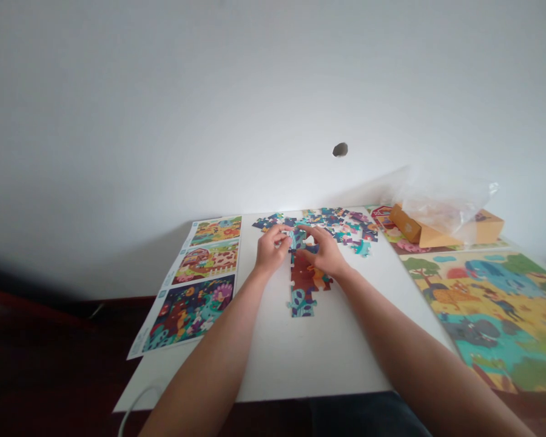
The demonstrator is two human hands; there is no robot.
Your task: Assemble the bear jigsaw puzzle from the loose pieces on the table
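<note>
Both hands are close together at the middle of the white tabletop (273, 358). The left hand (270, 250) is closed by its fingertips on a teal puzzle piece (296, 238). It holds the piece by the edges, it seems so that the printed face stays visible. The right hand (326, 253) lies over the far end of the joined strip (306, 284), probably to steady it. Its fingers reach the same piece, but whether they grip or only press is hard to make out. Loose pieces (346, 226) lie just beyond, within reach. A reference sheet (200, 285) lies to the left and overhangs the edge. The finished puzzle (495, 309) on the right is cut off by the frame. A clear bag hides much of the cardboard box (412, 229).
</note>
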